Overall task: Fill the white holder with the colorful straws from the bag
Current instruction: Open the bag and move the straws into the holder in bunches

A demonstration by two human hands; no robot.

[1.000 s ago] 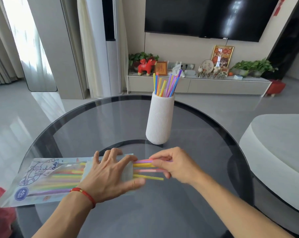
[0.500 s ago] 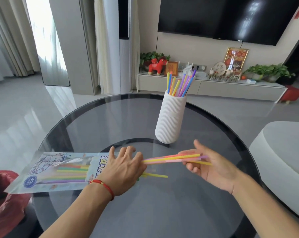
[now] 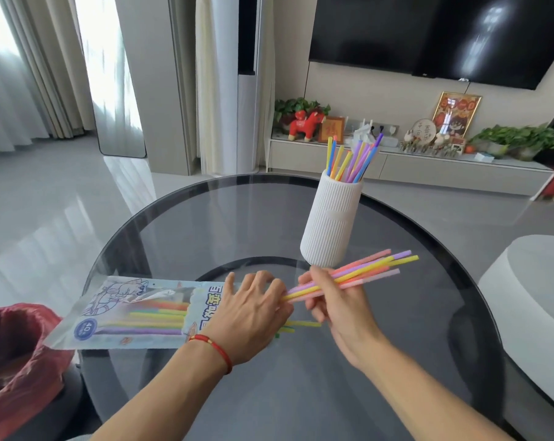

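Since 0.5 s ago the right hand (image 3: 336,300) has drawn its bunch of straws (image 3: 358,272) further out of the bag (image 3: 135,310) and tipped the far ends up toward the white holder (image 3: 331,222); a sec ago the same bunch lay low, just at the bag mouth. Left hand (image 3: 253,316) has stayed put on the bag's open end.

Head view, only one: right hand's fingers are curled round the bunch near its near end, pinching approx five or six straws, pink, yellow, purple. They fan out up and to the right, tips near the holder's base but not touching it as far as I can tell. Left hand lies palm down w/ fingers spread and slack, pressing the bag flat on the glass table (image 3: 301,393), not gripping anything. Red string bracelet (image 3: 215,348) on that wrist.

Bag lies lengthwise at left of table, its closed end hanging past the table rim, printed w/ a cartoon and blue text. More straws inside, yellow, green, purple, orange. A couple of yellow and green straw ends (image 3: 301,324) stick out from under the left hand, flat on the glass.

Holder stands upright near table centre, ribbed, already w/ a cluster of straws (image 3: 352,159) poking out its top, leaning right. Red bin bag (image 3: 11,354) at lower left, beside the table.
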